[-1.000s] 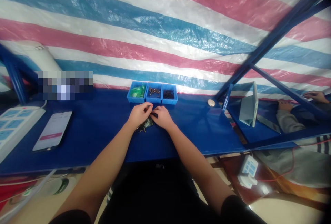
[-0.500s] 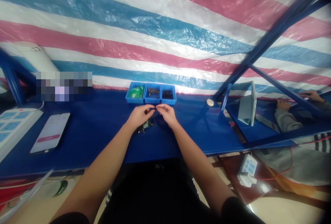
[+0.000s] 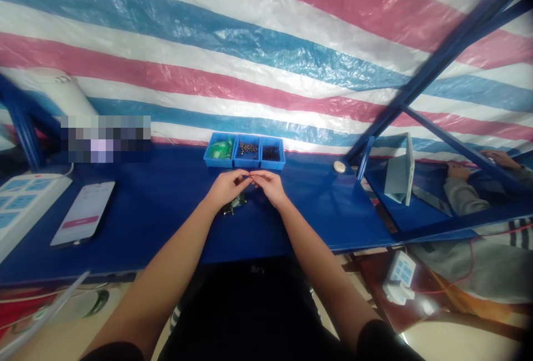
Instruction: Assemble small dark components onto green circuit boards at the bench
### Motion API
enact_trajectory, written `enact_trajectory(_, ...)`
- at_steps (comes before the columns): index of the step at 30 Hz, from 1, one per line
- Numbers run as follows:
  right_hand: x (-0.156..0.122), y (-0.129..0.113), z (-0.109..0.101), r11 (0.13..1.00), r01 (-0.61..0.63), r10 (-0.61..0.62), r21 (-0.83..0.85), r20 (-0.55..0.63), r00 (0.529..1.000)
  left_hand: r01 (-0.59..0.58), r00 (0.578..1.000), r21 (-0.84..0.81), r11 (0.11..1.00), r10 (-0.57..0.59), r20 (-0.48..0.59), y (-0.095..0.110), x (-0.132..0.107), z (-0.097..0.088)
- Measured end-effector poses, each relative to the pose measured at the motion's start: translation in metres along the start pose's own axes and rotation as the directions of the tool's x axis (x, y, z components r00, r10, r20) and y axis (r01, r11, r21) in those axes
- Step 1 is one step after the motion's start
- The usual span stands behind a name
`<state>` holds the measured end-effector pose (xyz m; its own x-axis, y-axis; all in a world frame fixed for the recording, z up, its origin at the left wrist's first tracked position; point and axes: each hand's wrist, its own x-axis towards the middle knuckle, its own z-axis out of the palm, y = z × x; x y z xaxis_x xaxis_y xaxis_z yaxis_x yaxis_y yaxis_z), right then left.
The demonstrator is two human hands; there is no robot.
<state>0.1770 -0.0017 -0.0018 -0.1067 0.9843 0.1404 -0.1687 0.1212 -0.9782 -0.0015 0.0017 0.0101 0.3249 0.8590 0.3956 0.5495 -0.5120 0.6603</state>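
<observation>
My left hand and my right hand meet fingertip to fingertip over the blue table. Both are closed in a pinch, and what lies between the fingers is too small to make out. Partly covered by my left hand, a small heap of dark and brass-coloured parts lies on the table. Just beyond my hands stand three joined blue bins: the left bin holds a green plastic bag, the middle bin small brass-coloured pieces, the right bin small black pieces.
A phone and a white power strip lie at the left. A round pale disc sits near the blue frame post. Past it stand a tablet in a case and another person's arm in a grey sleeve.
My fingertips have come closer together and now touch. The view has shifted very slightly; the bins and the heap of parts stay in place.
</observation>
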Motion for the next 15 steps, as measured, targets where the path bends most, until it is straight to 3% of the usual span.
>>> enact_trajectory(10,0.0015,-0.0010,-0.0003,0.998,-0.045,0.047,-0.042,0.058,0.997,-0.010,0.999,-0.027,1.000,0.011,0.040,0.0005,0.0011,0.0022)
enact_trajectory(15,0.0005,0.0004,0.0001,0.995,-0.003,0.008,-0.099,0.050,0.999,-0.034,0.998,-0.019,0.999,0.035,0.045,-0.0014,0.0024,0.0010)
